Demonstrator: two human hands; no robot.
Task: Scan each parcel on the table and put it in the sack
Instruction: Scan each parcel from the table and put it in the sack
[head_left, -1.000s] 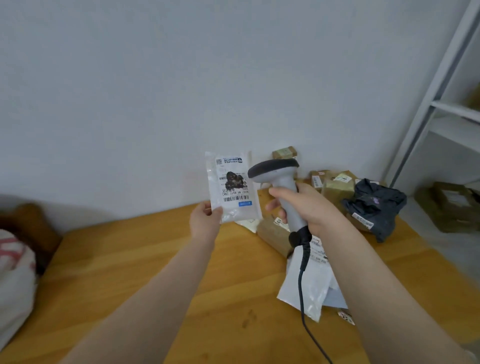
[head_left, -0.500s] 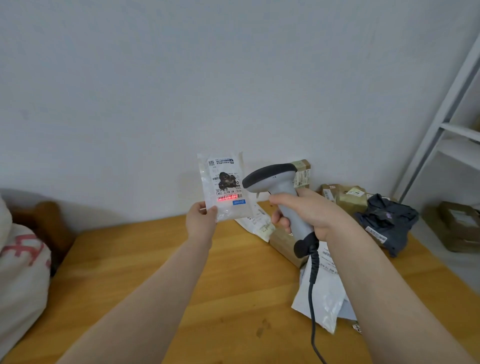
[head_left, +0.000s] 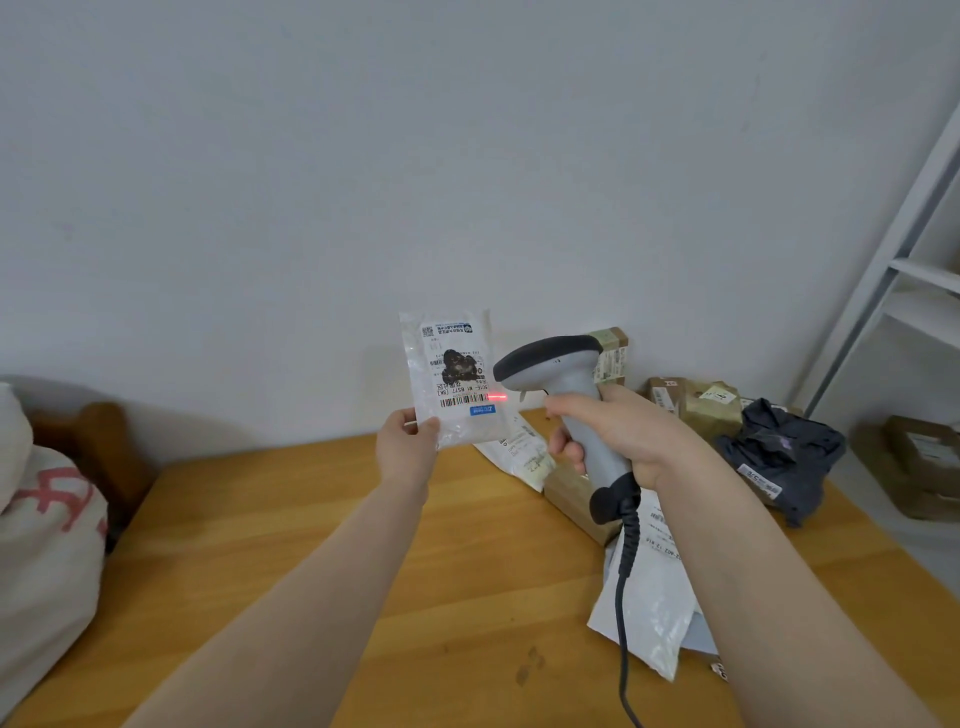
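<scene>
Above the far side of the worktop (head_left: 311, 545), holds the small clear parcel (head_left: 449, 379) upright, label toward the camera, well clear of the wood. Pinches its lower left corner in the left hand (head_left: 408, 447), thumb in front, the rest hidden behind the film. Grips the scanner (head_left: 550, 358) in the right hand (head_left: 618, 434), fingers (head_left: 566, 447) curled round the grey handle, nose aimed left at the label from just beside it. Throws a short red line (head_left: 497, 397) now only at the right end of the barcode (head_left: 464, 400), running off the label's edge toward the nose. Half a second back laid it squarely across the bars, and a second back showed no line at all. Keeps parcel and scanner otherwise in much the same place. Reads, as a judgement, as a scan just taken or a beam just slipping off; whether registered or not, cannot tell. Calls for a small re-aim leftward or, if accepted, a carry over to the sack (head_left: 47, 545) at the left edge, beside the worktop and well apart from the left hand. Leaves plenty yet to do: a white mailer (head_left: 649, 597) under the right forearm, a dark grey bag (head_left: 779, 457), and brown boxes (head_left: 711, 408) against the wall, all seemingly unscanned. Trails the cable (head_left: 623, 623) down across the mailer toward the near edge.
</scene>
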